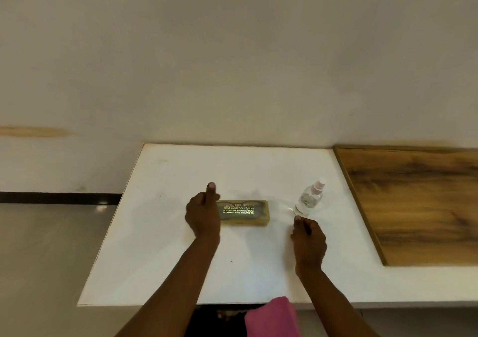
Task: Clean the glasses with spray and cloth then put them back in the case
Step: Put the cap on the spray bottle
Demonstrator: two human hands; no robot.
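Evidently nothing is cleaned yet: closed case (244, 212), glasses inside, lies on table (160, 233); left hand (203, 215) grips its end; right hand (309, 241), loosely curled, empty, nears spray (309, 198); pink cloth (273, 316) waits.

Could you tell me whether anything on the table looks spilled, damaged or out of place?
Nothing stands out. The glasses case lies flat and closed, the spray bottle stands upright beside it, and no liquid shows on the table.
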